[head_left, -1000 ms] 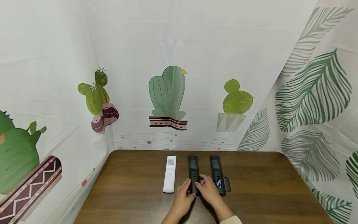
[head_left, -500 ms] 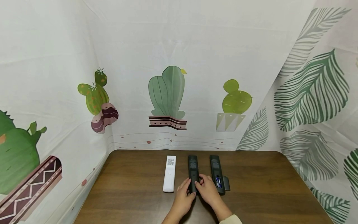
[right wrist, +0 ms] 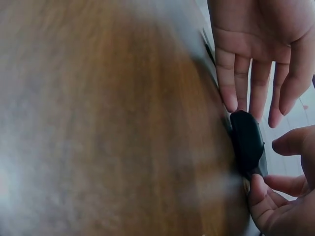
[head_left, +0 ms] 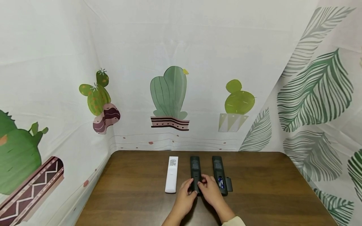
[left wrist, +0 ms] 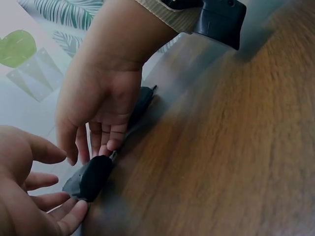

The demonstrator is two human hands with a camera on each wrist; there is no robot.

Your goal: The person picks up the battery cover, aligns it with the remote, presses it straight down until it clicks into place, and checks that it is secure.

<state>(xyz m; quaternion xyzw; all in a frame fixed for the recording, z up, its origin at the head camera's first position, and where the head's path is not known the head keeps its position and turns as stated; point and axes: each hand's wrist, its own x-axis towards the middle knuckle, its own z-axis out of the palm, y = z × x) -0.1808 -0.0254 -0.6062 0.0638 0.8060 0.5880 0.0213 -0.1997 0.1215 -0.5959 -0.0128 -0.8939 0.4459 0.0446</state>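
On the table, a black remote control [head_left: 195,169] lies back up with its cover on, between both hands. My left hand [head_left: 184,198] touches its left side near the lower end with the fingertips; in the left wrist view that hand's thumb stands apart from the remote. From the other side, my right hand [head_left: 211,190] rests fingertips against the right edge, its thumb over the back in the head view. In the right wrist view, the remote's dark end [right wrist: 247,140] sits between the fingertips of both hands, with both thumbs seeming raised off it. The undersides of some fingers are hidden.
A white remote [head_left: 171,174] lies to the left. To the right is a second black remote [head_left: 218,166], its compartment uncovered and showing blue batteries [head_left: 221,182]; a loose black cover [head_left: 229,184] lies beside it. Cactus- and leaf-printed cloth [head_left: 209,47] surrounds the brown table [head_left: 127,188].
The view shifts very slightly. My hands stay at the middle black remote, with only small shifts of the fingers and thumbs; the remotes have not visibly moved on the table.
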